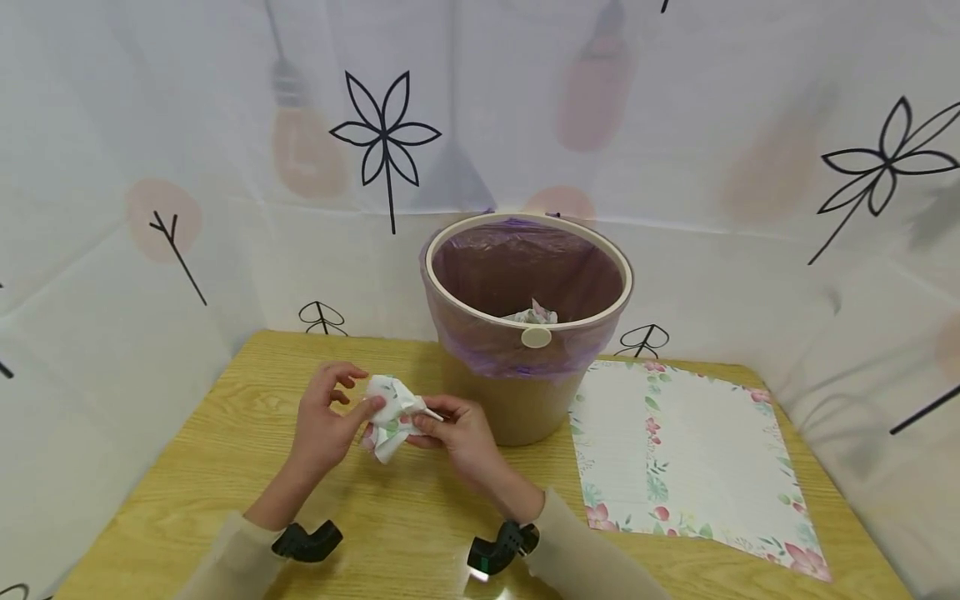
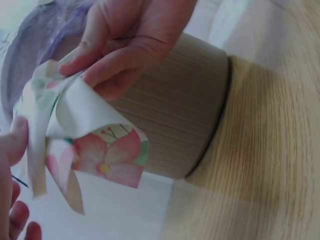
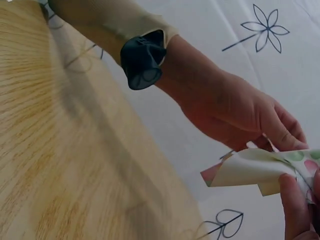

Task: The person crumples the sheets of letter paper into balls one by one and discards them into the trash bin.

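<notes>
A crumpled sheet of floral-printed paper (image 1: 393, 410) is held up in front of the bin, folded over on itself with loose corners sticking out. My right hand (image 1: 461, 437) pinches its right side between thumb and fingers, as the left wrist view also shows. On the other side, my left hand (image 1: 327, 417) touches the paper with its thumb (image 2: 17, 137), while its other fingers are spread away from the sheet, loosely bent. Pink petals (image 2: 107, 162) and green leaves show on the paper's printed side.
Behind the hands stands a brown waste bin (image 1: 491, 400) lined with a purple bag (image 1: 480, 346); crumpled floral paper (image 1: 534, 314) lies inside. A flat floral sheet (image 1: 712, 450) lies on the wooden table (image 1: 405, 533) to the right. A patterned cloth (image 1: 247, 275) hangs around the table.
</notes>
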`<state>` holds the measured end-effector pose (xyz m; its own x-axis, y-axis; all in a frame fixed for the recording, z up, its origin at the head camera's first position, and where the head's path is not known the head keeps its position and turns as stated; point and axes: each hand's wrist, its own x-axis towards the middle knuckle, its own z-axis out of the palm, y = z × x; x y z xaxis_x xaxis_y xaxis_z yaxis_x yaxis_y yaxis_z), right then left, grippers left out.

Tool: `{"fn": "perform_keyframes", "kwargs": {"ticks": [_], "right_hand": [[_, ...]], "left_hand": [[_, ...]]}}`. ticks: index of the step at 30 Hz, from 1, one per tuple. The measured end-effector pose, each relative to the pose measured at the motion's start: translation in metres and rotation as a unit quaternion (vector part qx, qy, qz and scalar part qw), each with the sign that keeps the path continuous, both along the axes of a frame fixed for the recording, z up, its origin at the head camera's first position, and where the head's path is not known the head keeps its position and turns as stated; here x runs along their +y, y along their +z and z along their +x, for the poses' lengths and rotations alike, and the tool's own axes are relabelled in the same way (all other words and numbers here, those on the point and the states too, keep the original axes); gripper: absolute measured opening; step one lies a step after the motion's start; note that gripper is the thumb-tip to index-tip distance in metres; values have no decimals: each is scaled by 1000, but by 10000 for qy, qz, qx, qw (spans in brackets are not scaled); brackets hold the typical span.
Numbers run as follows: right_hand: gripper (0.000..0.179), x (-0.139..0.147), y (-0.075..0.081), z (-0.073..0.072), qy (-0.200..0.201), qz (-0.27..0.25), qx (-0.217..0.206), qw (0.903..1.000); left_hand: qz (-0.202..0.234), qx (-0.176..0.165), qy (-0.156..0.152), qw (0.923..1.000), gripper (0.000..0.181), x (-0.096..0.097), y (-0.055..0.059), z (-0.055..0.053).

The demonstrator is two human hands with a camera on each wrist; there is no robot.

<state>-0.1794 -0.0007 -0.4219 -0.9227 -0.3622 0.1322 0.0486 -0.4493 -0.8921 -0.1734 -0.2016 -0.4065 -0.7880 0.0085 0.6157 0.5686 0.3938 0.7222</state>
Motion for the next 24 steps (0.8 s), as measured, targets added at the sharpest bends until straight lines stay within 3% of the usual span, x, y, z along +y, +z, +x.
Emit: {"fn": "perform_keyframes", "kwargs": {"ticks": [2, 3, 6, 11, 15, 19, 24], "right_hand": [[30, -1, 1, 1, -57, 1, -31, 10000], [31, -1, 1, 1, -93, -14, -52, 9999], [31, -1, 3, 3, -166, -63, -37, 9998], [30, -1, 3, 3, -238, 38, 105, 9997], [28, -2, 3, 1, -318, 194, 151, 9992], [28, -3, 2, -1, -327, 259, 101, 9991], [29, -5, 3, -1, -298, 304, 74, 9991]], "left_hand": [[-436, 425, 389, 9974, 27, 1, 3, 2], [-583, 598, 430, 9956, 25, 1, 1, 1], [-858, 763, 314, 9929, 24, 1, 1, 2], [-1261, 927, 178, 9875, 38, 3, 1, 6], [-1426, 836, -36, 9862, 48, 6, -1, 6], [-1293, 579, -205, 9897, 45, 12, -1, 7], [-1011, 195, -49, 9947, 41, 20, 2, 8]]}}
